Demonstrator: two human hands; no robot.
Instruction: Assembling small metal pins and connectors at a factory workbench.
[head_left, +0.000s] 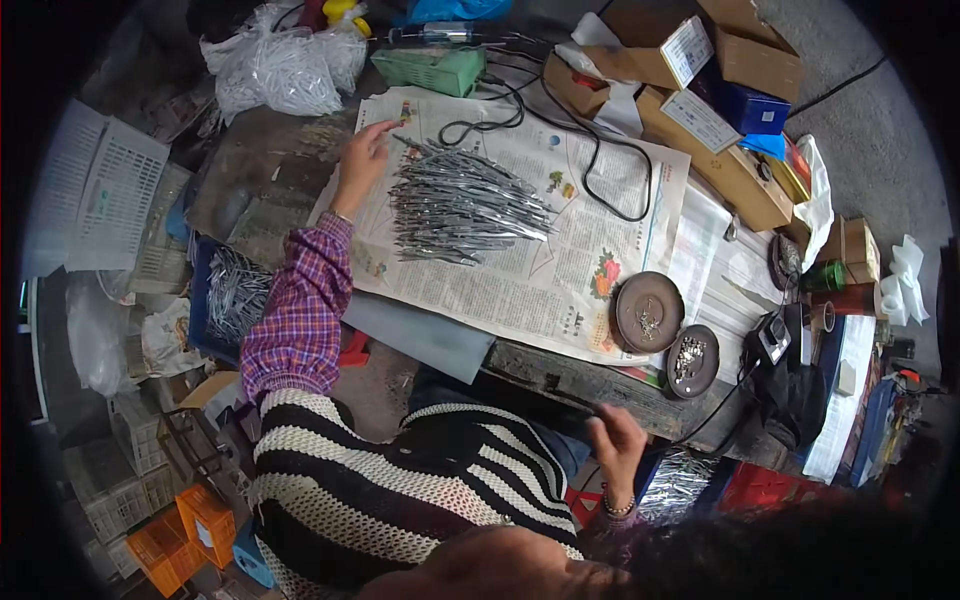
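Note:
A spread pile of thin grey metal strips (465,205) lies on a newspaper sheet (600,230) on the workbench. My left hand (362,165) is open beside the pile's upper left end, its index finger stretched out and nothing seen in it. Down at the bench's front edge, my right hand (618,445) hangs in front of my body with its fingers loosely bent and the thumb apart; I see nothing in it. Two round brown dishes rest at the right front: the larger dish (630,290) and the smaller dish (685,385) both hold small metal pieces.
A blue bin (205,300) of metal strips stands left of the bench, and another bin of shiny strips (680,485) sits low at the right. Beyond the newspaper are a green plastic basket (430,72), a black cable (595,150) and cardboard boxes (745,185). A clear bag (285,75) lies far left.

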